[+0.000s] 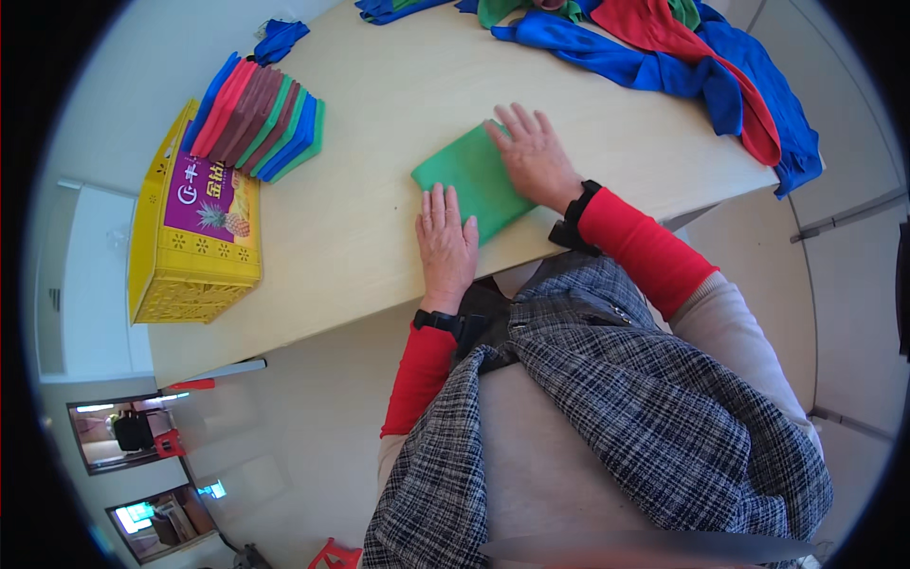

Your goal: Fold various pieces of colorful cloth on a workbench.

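Observation:
A green cloth (476, 186), folded into a flat rectangle, lies near the front edge of the pale table. My left hand (445, 239) rests on its left side with the fingers stretched out flat. On the far right part of the cloth lies my right hand (537, 159), palm down and fingers spread. Neither hand grips anything. Black straps circle both wrists below the hands.
A stack of folded cloths (258, 116) in blue, red, brown and green leans by a yellow basket (204, 289) at the left. Loose blue cloths (645, 71) and a red cloth (749, 133) sprawl along the far right. A small blue cloth (282, 40) lies at the far left.

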Action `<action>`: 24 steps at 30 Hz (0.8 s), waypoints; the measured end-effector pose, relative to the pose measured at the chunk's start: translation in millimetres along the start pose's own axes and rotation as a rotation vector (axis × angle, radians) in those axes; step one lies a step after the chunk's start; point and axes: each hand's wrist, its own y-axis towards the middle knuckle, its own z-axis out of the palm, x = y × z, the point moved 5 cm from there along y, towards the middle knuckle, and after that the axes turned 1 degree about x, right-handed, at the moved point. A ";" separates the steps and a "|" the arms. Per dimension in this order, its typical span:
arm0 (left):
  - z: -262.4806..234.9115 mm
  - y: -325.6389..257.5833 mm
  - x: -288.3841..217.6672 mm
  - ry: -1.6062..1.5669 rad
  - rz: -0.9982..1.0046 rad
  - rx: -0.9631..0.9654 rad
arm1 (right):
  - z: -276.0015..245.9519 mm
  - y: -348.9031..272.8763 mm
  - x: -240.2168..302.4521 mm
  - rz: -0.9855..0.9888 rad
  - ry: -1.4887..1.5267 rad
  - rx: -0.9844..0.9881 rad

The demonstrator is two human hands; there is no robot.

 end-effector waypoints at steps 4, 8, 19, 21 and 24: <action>3.6 -2.0 2.0 0.017 -0.030 0.052 | -8.9 -5.5 55.2 -0.169 0.263 0.048; 0.0 1.5 -4.2 -0.027 0.014 -0.007 | 12.5 -4.2 64.4 -0.225 0.386 0.088; -5.2 0.6 -4.3 -0.040 -0.006 0.032 | 25.5 1.7 7.4 -0.040 0.300 0.117; -6.4 -0.1 -4.3 -0.041 -0.010 0.027 | 27.4 1.7 5.5 -0.029 0.297 0.125; -7.2 -6.1 -6.3 -0.034 -0.034 0.065 | 29.3 2.0 6.9 -0.032 0.281 0.114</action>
